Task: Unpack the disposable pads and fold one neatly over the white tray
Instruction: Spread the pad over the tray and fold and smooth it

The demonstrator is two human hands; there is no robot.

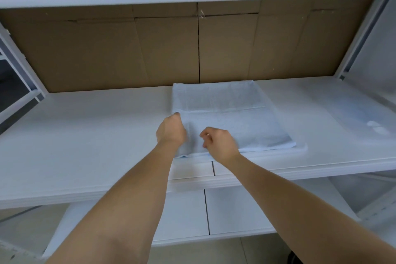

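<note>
Head view: pad [227,111] hides tray.

The pad [231,118] under my fingers is pale blue, plain apart from faint fold lines. It lies on a white shelf [85,135]. Behind it the cardboard [107,49] is plain brown, split by one dark vertical seam.

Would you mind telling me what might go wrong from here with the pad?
The pad lies at the shelf front; its near edge could slip off. The left hand pinches its left edge while the right hand rests near it, so an uneven pull may skew the fold.
</note>
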